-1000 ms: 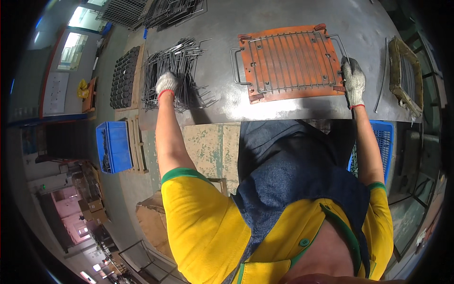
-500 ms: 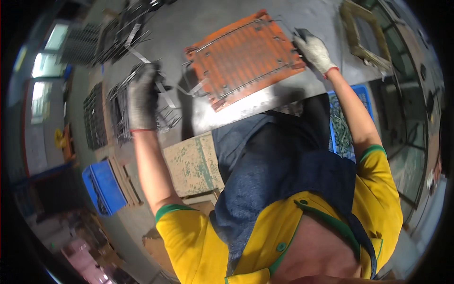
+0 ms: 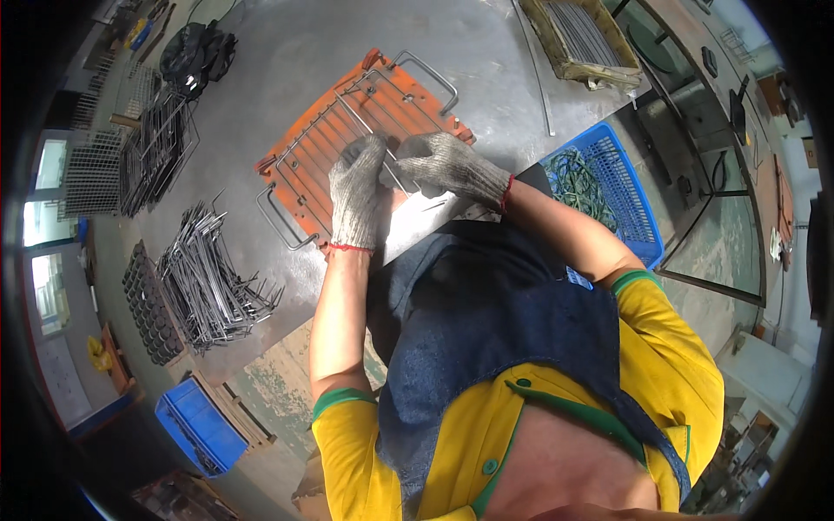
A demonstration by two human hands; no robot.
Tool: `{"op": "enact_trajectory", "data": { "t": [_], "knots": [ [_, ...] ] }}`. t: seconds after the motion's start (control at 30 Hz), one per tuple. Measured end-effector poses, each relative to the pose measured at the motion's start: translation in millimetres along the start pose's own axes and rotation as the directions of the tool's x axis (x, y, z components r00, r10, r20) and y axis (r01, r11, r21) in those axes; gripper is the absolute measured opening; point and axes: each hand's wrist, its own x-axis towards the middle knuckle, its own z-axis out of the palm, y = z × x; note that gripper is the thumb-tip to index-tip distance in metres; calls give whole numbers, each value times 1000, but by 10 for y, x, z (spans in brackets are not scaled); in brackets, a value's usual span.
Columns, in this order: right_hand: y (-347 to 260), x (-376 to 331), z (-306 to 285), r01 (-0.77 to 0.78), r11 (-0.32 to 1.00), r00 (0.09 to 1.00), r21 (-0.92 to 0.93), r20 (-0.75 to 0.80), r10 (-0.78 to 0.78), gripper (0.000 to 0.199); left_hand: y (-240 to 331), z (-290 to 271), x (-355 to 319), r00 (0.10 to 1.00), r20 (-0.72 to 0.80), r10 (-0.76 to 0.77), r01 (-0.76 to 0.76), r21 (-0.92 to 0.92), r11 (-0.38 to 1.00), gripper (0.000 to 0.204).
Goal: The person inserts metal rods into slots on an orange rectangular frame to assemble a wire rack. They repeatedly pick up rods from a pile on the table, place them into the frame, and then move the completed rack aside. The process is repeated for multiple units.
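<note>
Both hands, in knitted grey-white gloves, are close together over an orange ribbed jig plate (image 3: 300, 178) on the metal table. Parallel metal wires lie across the plate, and bent wire handles (image 3: 434, 74) stick out at opposite ends. A thin metal rod (image 3: 351, 111) slants down between the hands. My left hand (image 3: 356, 187) is closed near its middle, over the plate's near part. My right hand (image 3: 453, 169) pinches beside it, fingertips at the rod's lower stretch. The gloves partly hide the fingertips and the rod's near end.
Left on the table lie a heap of bent wire pieces (image 3: 204, 282), wire frames (image 3: 156, 156) and a black bundle (image 3: 198, 56). A worn tray of rods (image 3: 578, 43) stands far right; a blue basket with green ties (image 3: 638, 204) is nearer. A blue bin (image 3: 200, 425) stands lower left.
My left hand has come from the wire heap to the plate. My right hand has moved from the plate's right edge to its near middle. The view has shifted, and the plate appears farther left.
</note>
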Motion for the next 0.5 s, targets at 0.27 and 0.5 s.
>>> {"op": "enact_trajectory", "data": {
  "t": [0.27, 0.5],
  "knots": [
    [-99, 427, -386, -131, 782, 978, -610, -207, 2, 27, 256, 12, 255, 901, -141, 410, 25, 961, 276, 54],
    [306, 610, -171, 20, 541, 981, -841, -88, -173, 15, 132, 220, 584, 942, 198, 271, -166, 976, -138, 45]
  ]
}}
